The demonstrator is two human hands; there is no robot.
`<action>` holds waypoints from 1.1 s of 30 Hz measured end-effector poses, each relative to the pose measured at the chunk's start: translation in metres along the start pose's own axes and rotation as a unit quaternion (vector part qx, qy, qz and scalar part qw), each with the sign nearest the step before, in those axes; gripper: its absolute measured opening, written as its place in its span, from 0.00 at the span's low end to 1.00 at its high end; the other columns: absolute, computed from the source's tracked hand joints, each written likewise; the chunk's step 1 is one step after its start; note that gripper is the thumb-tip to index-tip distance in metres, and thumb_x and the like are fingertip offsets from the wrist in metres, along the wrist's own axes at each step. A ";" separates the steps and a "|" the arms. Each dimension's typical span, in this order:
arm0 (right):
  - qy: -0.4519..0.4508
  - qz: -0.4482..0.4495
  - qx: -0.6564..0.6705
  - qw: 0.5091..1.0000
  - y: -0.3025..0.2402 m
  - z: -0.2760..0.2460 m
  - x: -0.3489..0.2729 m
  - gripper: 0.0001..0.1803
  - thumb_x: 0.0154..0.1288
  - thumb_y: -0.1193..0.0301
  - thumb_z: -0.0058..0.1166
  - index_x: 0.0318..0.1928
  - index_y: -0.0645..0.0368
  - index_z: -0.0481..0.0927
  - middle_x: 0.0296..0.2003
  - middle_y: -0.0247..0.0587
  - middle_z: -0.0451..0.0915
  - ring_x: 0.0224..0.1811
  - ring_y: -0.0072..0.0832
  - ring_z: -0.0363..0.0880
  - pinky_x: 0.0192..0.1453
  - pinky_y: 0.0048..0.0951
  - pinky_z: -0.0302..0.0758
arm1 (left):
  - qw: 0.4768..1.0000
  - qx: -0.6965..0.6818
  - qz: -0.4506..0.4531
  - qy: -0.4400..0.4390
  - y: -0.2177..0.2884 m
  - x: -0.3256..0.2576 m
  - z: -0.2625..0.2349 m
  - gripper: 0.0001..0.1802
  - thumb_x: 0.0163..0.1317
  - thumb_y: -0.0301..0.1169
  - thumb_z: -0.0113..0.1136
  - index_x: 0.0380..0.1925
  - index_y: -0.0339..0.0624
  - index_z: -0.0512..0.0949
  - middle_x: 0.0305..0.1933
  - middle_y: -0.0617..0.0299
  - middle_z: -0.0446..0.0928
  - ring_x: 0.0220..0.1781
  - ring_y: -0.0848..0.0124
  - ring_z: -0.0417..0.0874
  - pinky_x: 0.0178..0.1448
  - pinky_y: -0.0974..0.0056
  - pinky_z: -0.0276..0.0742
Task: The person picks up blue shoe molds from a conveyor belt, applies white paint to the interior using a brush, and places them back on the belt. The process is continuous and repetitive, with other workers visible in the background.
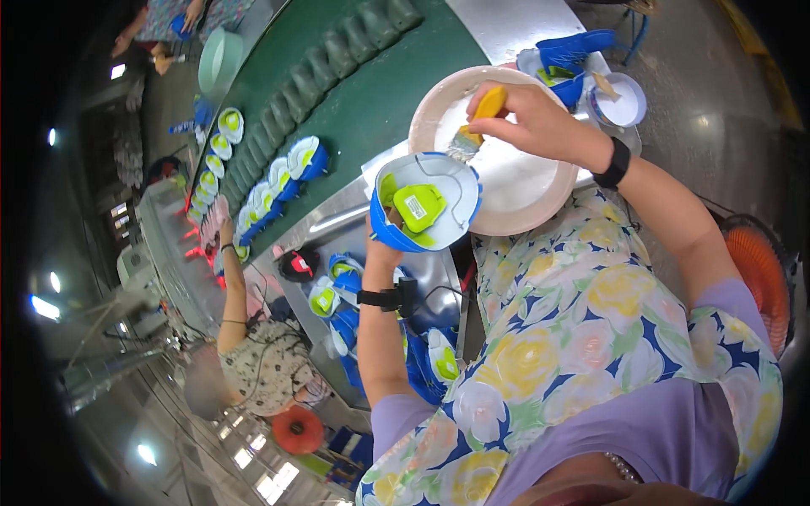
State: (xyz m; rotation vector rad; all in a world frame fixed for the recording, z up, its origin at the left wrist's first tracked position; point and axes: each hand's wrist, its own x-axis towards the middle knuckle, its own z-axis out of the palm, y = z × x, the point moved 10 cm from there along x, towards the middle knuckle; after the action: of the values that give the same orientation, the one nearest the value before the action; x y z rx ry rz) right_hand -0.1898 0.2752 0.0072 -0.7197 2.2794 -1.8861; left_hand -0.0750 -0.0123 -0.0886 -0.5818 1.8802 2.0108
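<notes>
My left hand [382, 251] is closed around the underside of a blue shoe upper [471, 199]. Its pale underside faces up, with a lime-green piece [419, 207] in it that bears a small white label. My right hand [540, 125] grips a brush [489, 103] by its yellow handle. The bristles are smeared white and hang just above the far edge of the upper; I cannot tell whether they touch it. Below both hands is a wide, pale pink basin [525, 226] with white liquid in it.
On the green conveyor belt [371, 93] lie a row of dark grey moulded pieces [325, 67] and a row of blue uppers [304, 158]. More uppers [325, 299] fill a metal tray by my left forearm. A white tub [620, 99] and blue uppers [574, 59] stand beyond the basin. Co-worker [270, 363] at left.
</notes>
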 end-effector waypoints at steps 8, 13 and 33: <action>0.108 0.161 0.004 0.981 0.035 -0.017 -0.034 0.21 0.63 0.58 0.62 0.34 0.68 0.79 0.23 0.44 0.81 0.22 0.30 0.80 0.27 0.29 0.74 | 0.926 0.225 0.236 0.190 0.064 -0.012 0.059 0.16 0.69 0.29 0.56 0.55 0.34 0.75 0.53 0.57 0.80 0.50 0.70 0.81 0.57 0.65 0.76; 0.082 0.277 0.148 0.946 0.053 0.011 -0.054 0.22 0.63 0.57 0.62 0.34 0.68 0.78 0.24 0.42 0.82 0.21 0.24 0.80 0.25 0.24 0.76 | 0.873 0.190 0.416 0.167 0.082 -0.021 0.072 0.21 0.62 0.24 0.59 0.57 0.38 0.76 0.56 0.52 0.78 0.58 0.62 0.78 0.63 0.60 0.73; -0.054 -0.181 0.075 0.979 -0.046 0.023 -0.014 0.10 0.65 0.66 0.61 0.41 0.57 0.78 0.38 0.41 0.80 0.40 0.39 0.80 0.44 0.34 0.77 | 0.860 -0.401 -0.278 -0.152 -0.059 -0.025 0.112 0.25 0.71 0.46 0.51 0.59 0.43 0.72 0.58 0.55 0.77 0.56 0.62 0.81 0.61 0.53 0.78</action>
State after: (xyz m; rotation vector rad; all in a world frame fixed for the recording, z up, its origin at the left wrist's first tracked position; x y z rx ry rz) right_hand -0.1558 0.2545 0.0428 -1.2496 2.0200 -2.0749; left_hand -0.0324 0.1053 -0.1215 -0.8187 0.5227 2.2137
